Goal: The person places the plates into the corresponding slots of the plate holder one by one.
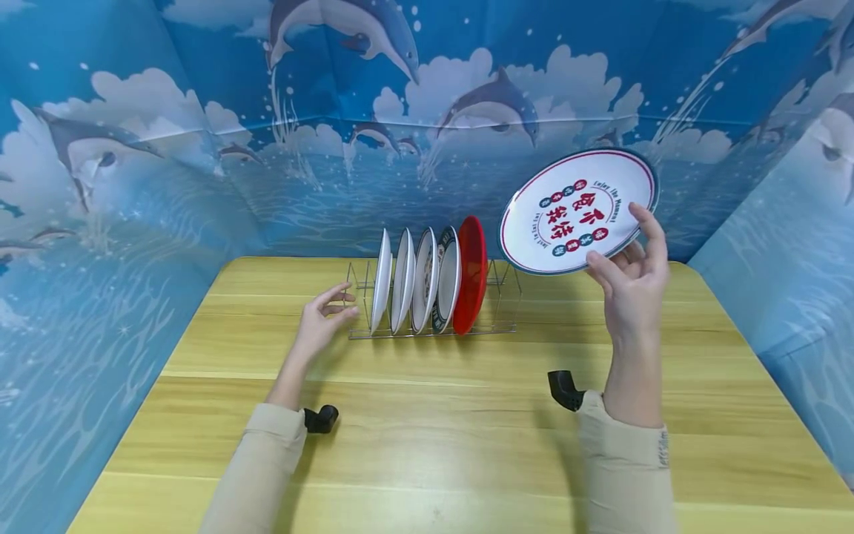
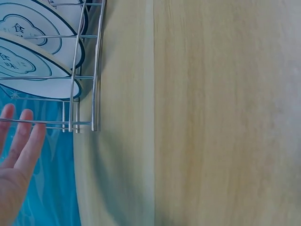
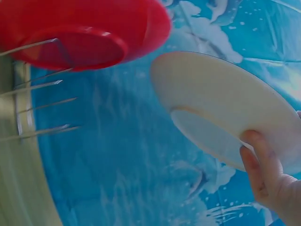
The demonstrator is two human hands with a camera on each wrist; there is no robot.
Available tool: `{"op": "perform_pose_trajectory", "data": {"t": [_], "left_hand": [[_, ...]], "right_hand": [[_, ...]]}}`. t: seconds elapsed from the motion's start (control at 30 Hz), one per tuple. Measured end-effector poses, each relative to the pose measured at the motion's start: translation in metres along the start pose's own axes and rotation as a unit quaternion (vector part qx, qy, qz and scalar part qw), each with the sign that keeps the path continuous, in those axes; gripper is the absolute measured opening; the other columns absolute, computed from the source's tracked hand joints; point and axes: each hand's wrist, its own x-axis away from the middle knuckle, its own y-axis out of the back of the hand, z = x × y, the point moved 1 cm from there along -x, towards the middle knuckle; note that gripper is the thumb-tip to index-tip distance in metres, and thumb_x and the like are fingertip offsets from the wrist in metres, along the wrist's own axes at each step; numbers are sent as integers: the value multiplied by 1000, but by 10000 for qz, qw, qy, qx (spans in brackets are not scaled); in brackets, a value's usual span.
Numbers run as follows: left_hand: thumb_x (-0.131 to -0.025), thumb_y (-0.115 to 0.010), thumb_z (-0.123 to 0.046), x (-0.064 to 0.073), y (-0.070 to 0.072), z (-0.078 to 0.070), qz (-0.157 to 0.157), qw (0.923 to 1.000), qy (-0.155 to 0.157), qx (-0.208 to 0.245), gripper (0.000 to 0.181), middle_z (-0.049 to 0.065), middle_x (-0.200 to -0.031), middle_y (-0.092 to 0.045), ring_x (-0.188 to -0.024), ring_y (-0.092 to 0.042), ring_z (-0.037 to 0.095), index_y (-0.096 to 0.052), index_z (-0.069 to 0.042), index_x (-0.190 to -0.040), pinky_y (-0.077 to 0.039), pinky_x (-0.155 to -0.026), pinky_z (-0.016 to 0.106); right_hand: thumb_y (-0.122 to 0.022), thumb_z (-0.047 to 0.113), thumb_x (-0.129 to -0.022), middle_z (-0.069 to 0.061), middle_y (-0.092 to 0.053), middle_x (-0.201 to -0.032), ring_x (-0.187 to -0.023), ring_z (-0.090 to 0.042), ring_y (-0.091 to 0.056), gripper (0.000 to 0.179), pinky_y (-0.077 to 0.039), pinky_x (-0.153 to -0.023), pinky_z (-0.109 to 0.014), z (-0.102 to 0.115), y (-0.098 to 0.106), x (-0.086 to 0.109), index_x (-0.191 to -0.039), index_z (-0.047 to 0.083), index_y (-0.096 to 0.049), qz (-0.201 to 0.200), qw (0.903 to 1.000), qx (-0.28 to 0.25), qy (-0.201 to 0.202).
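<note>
A white oval plate (image 1: pixel 579 211) with red lettering and a dark rim is raised to the right of the wire rack. My right hand (image 1: pixel 634 282) pinches it at its lower right edge, thumb on the printed face; fingers (image 3: pixel 265 155) lie on its pale underside in the right wrist view. My left hand (image 1: pixel 323 319) is at the rack's (image 1: pixel 434 335) left end, fingers loosely extended and fingertips right at the end wires. In the rack, several white plates (image 1: pixel 402 280) stand on edge, with a red plate (image 1: pixel 471 274) at their right.
The rack stands near the back edge of the wooden table (image 1: pixel 434 445). Behind and beside it hangs a blue dolphin-print cloth (image 1: pixel 300 178). A black wrist device (image 1: pixel 322 419) sits at the left cuff, another black device (image 1: pixel 565 390) at the right cuff.
</note>
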Motion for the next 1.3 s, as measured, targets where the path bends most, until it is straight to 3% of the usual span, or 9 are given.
{"op": "perform_pose_trajectory", "data": {"t": [0.17,0.23,0.3,0.43,0.57,0.7,0.87,1.03,1.3], "left_hand": [[-83,-64,-3,-9,1,19,-216,9996,22,205,41,20,-98,-57,-83,-62,21,-54,3,-122,-51,-82,42],[-83,-65,-3,-11,1,22,-291,9990,48,348,38,14,-93,-56,-79,-63,18,-56,5,-119,-51,-82,42],[-83,-64,0,-9,0,14,-339,9984,88,433,35,13,-89,-55,-80,-64,26,-56,8,-116,-50,-81,44],[-84,-63,0,-7,-1,4,-436,9982,166,384,32,25,-89,-58,-85,-62,41,-57,10,-113,-50,-80,46],[-84,-64,-2,-8,-1,2,-531,9978,227,335,29,34,-92,-58,-79,-65,36,-60,9,-110,-51,-78,47],[-83,-64,-2,-9,-1,4,-640,9972,293,267,28,30,-88,-61,-78,-65,38,-61,8,-109,-52,-75,46],[-83,-65,-2,-10,-1,6,-644,9971,341,241,30,23,-84,-64,-79,-64,39,-60,10,-110,-53,-74,45],[-83,-64,-2,-9,0,7,-603,9971,349,293,30,29,-88,-63,-76,-66,33,-59,9,-111,-52,-75,47],[-83,-64,-1,-9,0,9,-559,9963,371,545,32,32,-89,-61,-77,-65,34,-58,12,-111,-50,-79,50]], "right_hand": [[-61,-14,-79,-16,-47,-120,-96,-20,-52,62,-53,-69,-18,-9,10,4,-133,12,-46,438,9923,1104,-352],[-61,-13,-79,-14,-48,-119,-95,-19,-50,62,-51,-70,-16,-13,12,5,-134,12,-45,735,9864,1425,-357],[-60,-13,-80,-14,-48,-119,-92,-18,-51,62,-50,-69,-15,-17,13,5,-135,10,-44,1007,9820,1563,-327],[-59,-13,-80,-15,-47,-116,-88,-16,-53,62,-50,-69,-14,-23,11,6,-136,9,-43,1409,9685,2037,-271],[-59,-13,-80,-19,-44,-115,-89,-18,-54,63,-52,-68,-15,-27,5,6,-137,9,-41,1766,9468,2679,-241],[-59,-11,-82,-21,-41,-120,-95,-23,-54,65,-53,-69,-17,-30,-1,5,-139,13,-39,2076,9247,3178,-307],[-59,-9,-82,-21,-37,-129,-101,-30,-53,67,-53,-72,-19,-35,-9,5,-140,17,-37,2388,9084,3397,-483],[-61,-10,-80,-20,-35,-133,-101,-39,-51,69,-53,-71,-20,-42,-15,5,-140,17,-37,2653,8953,3541,-524],[-64,-7,-79,-18,-35,-132,-99,-34,-49,69,-55,-72,-29,-58,-22,11,-138,20,-40,2796,8707,3963,-816]]}}
